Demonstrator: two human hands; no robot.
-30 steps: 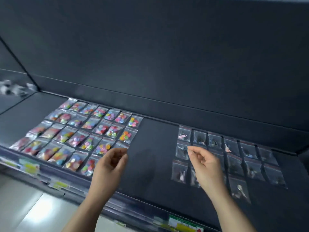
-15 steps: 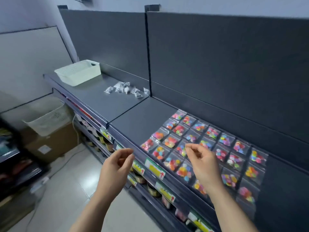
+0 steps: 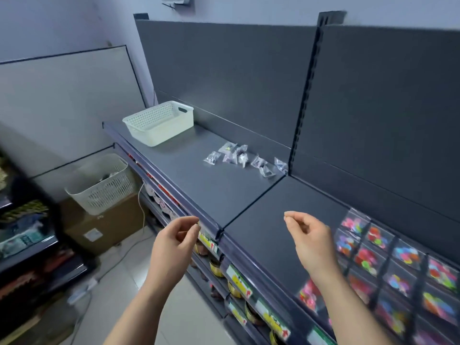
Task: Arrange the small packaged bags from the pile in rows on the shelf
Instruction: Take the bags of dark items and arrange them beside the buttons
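Left hand (image 3: 174, 242): fingers loosely curled, empty, held in front of the shelf edge.
Right hand (image 3: 311, 241): fingers loosely curled, empty, above the dark grey metal shelf (image 3: 199, 190).
Pile of small clear plastic bags (image 3: 242, 158): at 12 o'clock, on the shelf by the back panel.
Rows of clear bags with coloured pieces (image 3: 388, 260): at 3 o'clock, lying flat.
White perforated plastic basket (image 3: 159, 124): at 11 o'clock.

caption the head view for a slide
Left hand and right hand hover empty, short of the pile of small bags
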